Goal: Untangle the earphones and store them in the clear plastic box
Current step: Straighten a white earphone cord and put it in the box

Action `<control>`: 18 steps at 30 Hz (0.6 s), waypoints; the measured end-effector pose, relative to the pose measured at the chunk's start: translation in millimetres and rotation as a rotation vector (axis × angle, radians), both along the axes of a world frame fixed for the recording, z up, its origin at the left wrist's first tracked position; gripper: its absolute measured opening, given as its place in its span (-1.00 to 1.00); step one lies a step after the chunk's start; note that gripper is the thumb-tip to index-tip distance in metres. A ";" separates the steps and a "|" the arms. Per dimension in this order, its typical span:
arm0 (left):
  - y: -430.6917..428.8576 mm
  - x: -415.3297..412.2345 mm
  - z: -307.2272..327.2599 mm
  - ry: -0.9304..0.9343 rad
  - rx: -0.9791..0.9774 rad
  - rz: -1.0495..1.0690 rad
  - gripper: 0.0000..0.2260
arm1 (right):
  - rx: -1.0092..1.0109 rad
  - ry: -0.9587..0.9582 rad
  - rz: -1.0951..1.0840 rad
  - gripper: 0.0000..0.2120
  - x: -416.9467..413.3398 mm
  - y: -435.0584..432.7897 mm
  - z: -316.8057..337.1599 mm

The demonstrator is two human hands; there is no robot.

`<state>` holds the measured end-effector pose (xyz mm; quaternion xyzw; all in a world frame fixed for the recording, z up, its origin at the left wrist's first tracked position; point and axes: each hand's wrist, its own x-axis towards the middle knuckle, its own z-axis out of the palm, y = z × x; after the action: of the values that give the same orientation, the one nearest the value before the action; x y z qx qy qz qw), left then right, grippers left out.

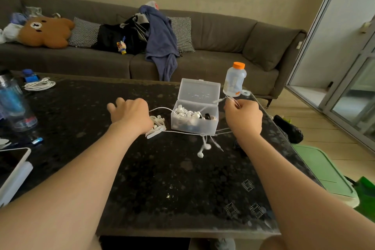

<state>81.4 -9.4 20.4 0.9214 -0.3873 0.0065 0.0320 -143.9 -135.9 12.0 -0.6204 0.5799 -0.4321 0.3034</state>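
Note:
The clear plastic box (194, 126) stands open on the dark table, lid tipped back, with white earphones (187, 113) coiled inside. My right hand (243, 116), just right of the box, pinches a white cable (220, 100) that runs up out of the box. My left hand (130, 112) is left of the box, fingers spread; a white cable (160, 109) runs from under it into the box. More white earphones (156, 127) lie by my left wrist. A cable stretches in front of the box, and two earbuds (204, 149) dangle from it.
A clear bottle with an orange cap (235, 79) stands behind the box near the table's (162, 178) far right corner. At the left are a coiled white cable (39, 85), a water bottle (15, 103) and a tablet (12, 165). A sofa sits behind.

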 end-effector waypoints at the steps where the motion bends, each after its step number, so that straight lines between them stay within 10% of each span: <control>1: 0.3 -2.7 0.0 -0.041 0.019 0.019 -0.69 | -0.026 0.060 -0.015 -0.55 0.8 -0.1 0.1; 12: -2.5 -3.0 -14.3 -0.139 0.080 0.100 -0.42 | -0.050 -0.355 -0.157 -0.50 7.3 13.2 20.4; 15: -7.7 -0.6 -21.3 0.090 -0.161 0.112 -0.48 | 0.281 -0.585 -0.080 -0.60 12.1 20.3 28.2; 18: -20.1 -5.1 -15.8 0.572 -0.573 0.178 -0.63 | 0.533 -0.413 0.107 -0.37 13.1 22.5 27.4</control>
<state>76.3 -29.5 4.6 0.8696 -0.2643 -0.1396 0.3929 -130.8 -113.4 39.4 -0.4484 0.5652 -0.3654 0.5882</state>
